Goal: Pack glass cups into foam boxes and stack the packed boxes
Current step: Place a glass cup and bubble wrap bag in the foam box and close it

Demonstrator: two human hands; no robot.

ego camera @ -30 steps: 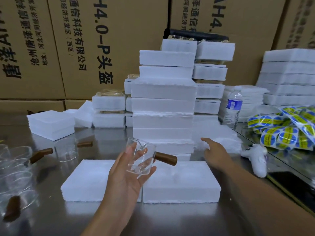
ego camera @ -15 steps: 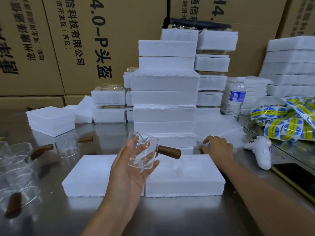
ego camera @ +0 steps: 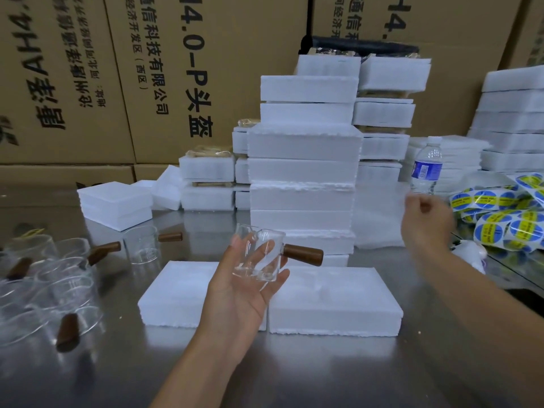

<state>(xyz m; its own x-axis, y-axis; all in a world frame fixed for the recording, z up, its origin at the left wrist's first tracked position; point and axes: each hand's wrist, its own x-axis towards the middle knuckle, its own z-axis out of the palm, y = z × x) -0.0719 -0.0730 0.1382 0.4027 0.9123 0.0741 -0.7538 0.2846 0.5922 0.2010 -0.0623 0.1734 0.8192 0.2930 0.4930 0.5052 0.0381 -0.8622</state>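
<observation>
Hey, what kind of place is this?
Likely a packing area in a warehouse: printed cardboard cartons line the back, and foam boxes are stacked on a steel table beside sticker rolls.

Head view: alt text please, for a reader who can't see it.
A left hand holds a clear glass cup with a wooden side handle above two open foam box halves on a steel table. The right hand, fingers curled, hovers beside stacked foam boxes.

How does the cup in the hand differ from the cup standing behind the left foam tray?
The held cup is raised and tilted in the left hand; the standing cup sits upright on the table, untouched. The held cup hovers above the foam trays; the standing cup is behind them. Both are clear glass with a brown wooden handle.
</observation>
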